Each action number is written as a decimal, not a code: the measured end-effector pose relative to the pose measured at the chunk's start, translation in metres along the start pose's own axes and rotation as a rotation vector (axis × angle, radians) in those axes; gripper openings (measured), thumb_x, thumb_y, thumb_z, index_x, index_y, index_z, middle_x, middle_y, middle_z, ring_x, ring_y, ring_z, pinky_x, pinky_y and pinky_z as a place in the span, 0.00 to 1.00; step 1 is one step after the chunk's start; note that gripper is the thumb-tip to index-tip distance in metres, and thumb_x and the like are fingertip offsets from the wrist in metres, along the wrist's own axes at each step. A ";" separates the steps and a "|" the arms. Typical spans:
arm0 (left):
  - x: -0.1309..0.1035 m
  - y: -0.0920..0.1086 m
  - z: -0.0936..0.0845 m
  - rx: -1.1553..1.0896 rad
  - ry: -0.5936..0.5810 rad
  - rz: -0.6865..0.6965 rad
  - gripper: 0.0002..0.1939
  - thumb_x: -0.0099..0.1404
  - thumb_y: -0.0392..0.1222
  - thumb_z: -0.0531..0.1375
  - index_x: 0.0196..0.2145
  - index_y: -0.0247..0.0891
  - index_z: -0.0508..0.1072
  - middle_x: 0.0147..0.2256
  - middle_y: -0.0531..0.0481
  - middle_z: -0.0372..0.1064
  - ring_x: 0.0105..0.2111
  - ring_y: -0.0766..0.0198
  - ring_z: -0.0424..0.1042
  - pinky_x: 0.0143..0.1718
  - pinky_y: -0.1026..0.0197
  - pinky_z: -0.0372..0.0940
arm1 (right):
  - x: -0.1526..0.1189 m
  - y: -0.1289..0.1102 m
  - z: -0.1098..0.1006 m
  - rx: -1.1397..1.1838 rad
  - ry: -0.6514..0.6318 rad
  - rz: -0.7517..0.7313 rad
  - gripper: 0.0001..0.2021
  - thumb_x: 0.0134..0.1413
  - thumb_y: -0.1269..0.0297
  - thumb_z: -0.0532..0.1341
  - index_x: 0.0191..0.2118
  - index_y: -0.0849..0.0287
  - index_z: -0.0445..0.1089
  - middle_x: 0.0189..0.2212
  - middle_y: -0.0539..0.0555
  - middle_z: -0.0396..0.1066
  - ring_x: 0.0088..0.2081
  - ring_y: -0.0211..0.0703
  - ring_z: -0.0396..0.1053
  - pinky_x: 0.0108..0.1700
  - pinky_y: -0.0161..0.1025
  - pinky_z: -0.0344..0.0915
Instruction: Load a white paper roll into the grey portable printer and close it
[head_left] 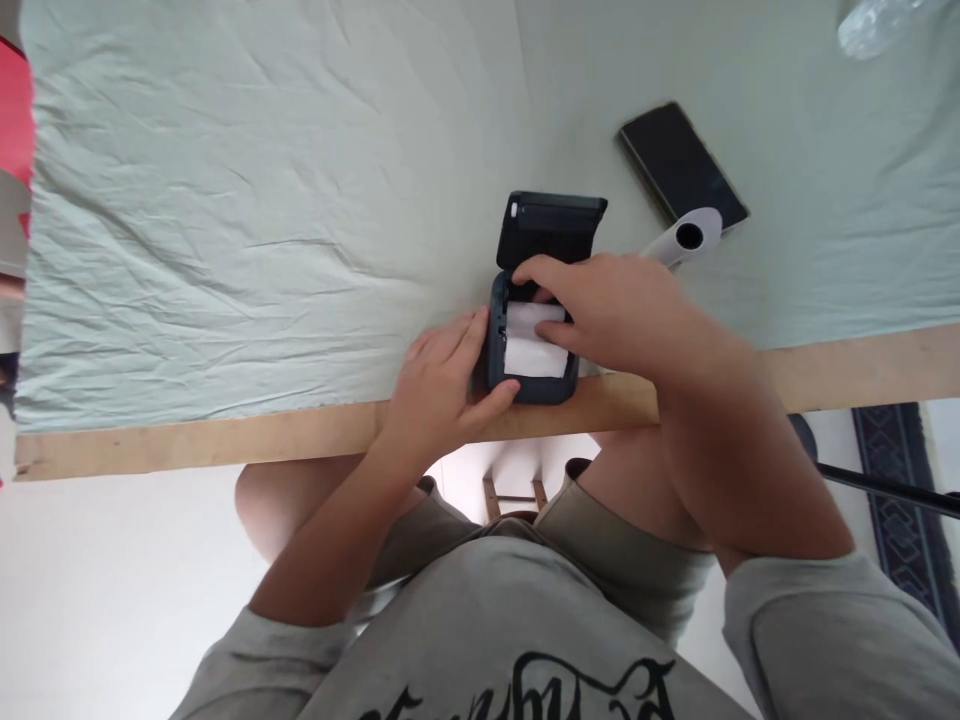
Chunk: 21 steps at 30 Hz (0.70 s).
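A small dark portable printer sits at the table's front edge with its lid flipped back. In its compartment is a white paper roll. My left hand steadies the printer, fingers along its left side and thumb on the front corner. From the right, my right hand reaches into the compartment. Its thumb lies on the paper and another finger is at the roll's far edge, while the index finger is near the hinge. Part of the printer's right side is hidden by this hand.
Beyond my right hand lies a white roll with a dark hollow end, against a black phone. Clear crumpled plastic is at the far right. A wrinkled pale green cloth covers the table up to its wooden front edge.
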<state>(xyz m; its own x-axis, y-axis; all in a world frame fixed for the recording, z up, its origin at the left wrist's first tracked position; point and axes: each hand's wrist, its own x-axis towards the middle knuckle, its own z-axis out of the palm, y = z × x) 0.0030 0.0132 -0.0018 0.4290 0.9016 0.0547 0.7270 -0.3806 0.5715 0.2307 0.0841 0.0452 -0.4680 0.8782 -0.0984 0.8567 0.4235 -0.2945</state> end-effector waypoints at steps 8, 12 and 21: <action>-0.003 0.001 -0.003 -0.011 -0.027 0.027 0.37 0.79 0.60 0.45 0.74 0.31 0.57 0.68 0.31 0.65 0.68 0.41 0.65 0.68 0.40 0.59 | -0.017 0.002 -0.025 0.453 0.051 0.001 0.20 0.51 0.60 0.65 0.52 0.47 0.73 0.43 0.53 0.78 0.34 0.48 0.72 0.37 0.49 0.68; -0.004 0.001 -0.002 -0.018 -0.017 0.041 0.37 0.81 0.59 0.39 0.74 0.30 0.57 0.68 0.30 0.64 0.68 0.42 0.64 0.68 0.40 0.58 | -0.027 0.020 -0.027 1.113 0.206 0.085 0.24 0.48 0.45 0.68 0.50 0.45 0.68 0.39 0.52 0.73 0.29 0.44 0.65 0.27 0.45 0.61; -0.003 0.001 0.000 -0.008 0.002 0.038 0.42 0.81 0.63 0.36 0.73 0.26 0.59 0.68 0.28 0.65 0.68 0.43 0.65 0.68 0.41 0.58 | -0.049 0.042 0.021 0.783 0.340 0.296 0.18 0.56 0.49 0.67 0.28 0.50 0.58 0.20 0.46 0.62 0.22 0.42 0.60 0.27 0.44 0.59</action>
<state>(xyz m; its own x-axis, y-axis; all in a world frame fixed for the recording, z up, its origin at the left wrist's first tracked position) 0.0020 0.0101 -0.0012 0.4547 0.8872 0.0782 0.7061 -0.4126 0.5755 0.2850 0.0542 0.0175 -0.0556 0.9982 -0.0233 0.4809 0.0063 -0.8767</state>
